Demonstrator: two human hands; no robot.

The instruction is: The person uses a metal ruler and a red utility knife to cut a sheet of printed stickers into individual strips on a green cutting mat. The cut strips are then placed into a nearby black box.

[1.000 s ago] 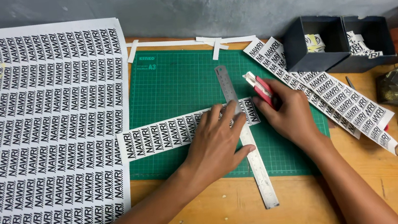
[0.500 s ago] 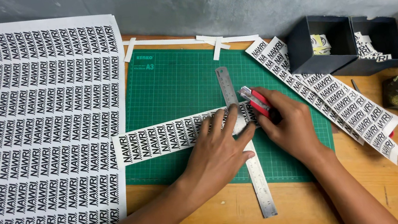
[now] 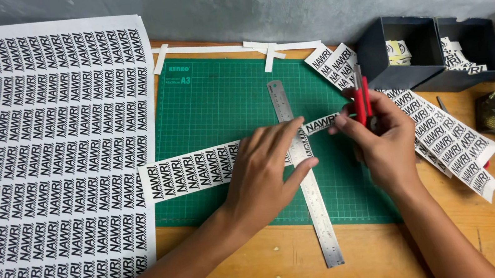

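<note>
Label-cutting is the step in hand, judging by how things lie: a printed strip (image 3: 195,170) of two rows of labels lies across the green cutting mat (image 3: 217,98), and a steel ruler (image 3: 302,170) is laid over it, running from the far part of the mat down past its near edge onto the wooden table (image 3: 288,266). The left hand (image 3: 264,174) lies flat with fingers spread, pressing the ruler and strip down, gripping nothing. The right hand (image 3: 380,141) is clenched around a red knife (image 3: 361,101), held just right of the ruler with its tip pointing away from the person; whether the blade is out or touches the paper I cannot tell. The next cut would seem to call for the left hand pinning the ruler firmly, fingertips clear of its right edge, and the blade drawn close along that edge. Counted: one ruler, one knife, one mat, one strip under the ruler, one large uncut sheet (image 3: 55,162) of labels to the left, overlapping the mat's left edge, a pile of cut strips (image 3: 449,139) right of the mat, too overlapped to count, two dark boxes (image 3: 394,55) at the far right holding small cut pieces, and a few thin white offcuts (image 3: 217,48) along the mat's far edge.
</note>
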